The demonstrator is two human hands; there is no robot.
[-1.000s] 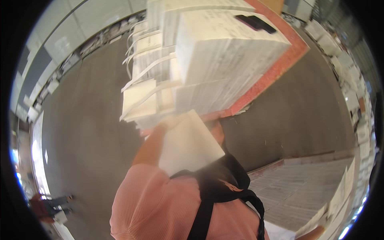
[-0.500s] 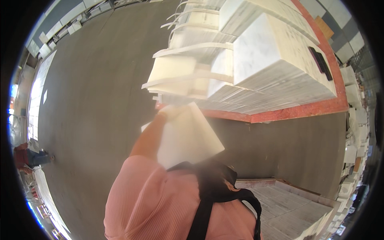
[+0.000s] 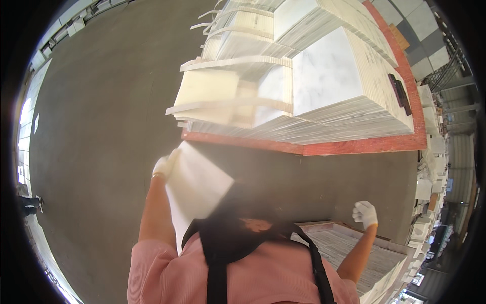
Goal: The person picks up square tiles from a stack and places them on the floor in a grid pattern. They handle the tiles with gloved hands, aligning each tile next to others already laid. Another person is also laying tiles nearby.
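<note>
My left hand (image 3: 166, 164), in a white glove, grips the upper corner of a large white flat tile (image 3: 200, 188) that I hold against my left side. The tile's lower part is hidden behind my shoulder and the black straps on my pink shirt. Also gloved in white, my right hand (image 3: 365, 213) is raised at my right with its fingers loosely curled and nothing in it. It hovers over the edge of a low grey stack of tiles (image 3: 349, 245). Ahead stand tall stacks of white marbled tiles (image 3: 329, 86) on a red pallet (image 3: 354, 148).
Strapped pale bundles (image 3: 228, 99) stand at the left end of the pallet. A dark flat object (image 3: 400, 93) lies on the right stack. Grey concrete floor (image 3: 101, 126) spreads to the left, where a person (image 3: 30, 203) stands far off. Shelving and clutter line the right rim.
The view has swung, so the tall stacks sit further up and to the right. My right hand has come into view over the low grey stack. My left hand still holds the white tile.
</note>
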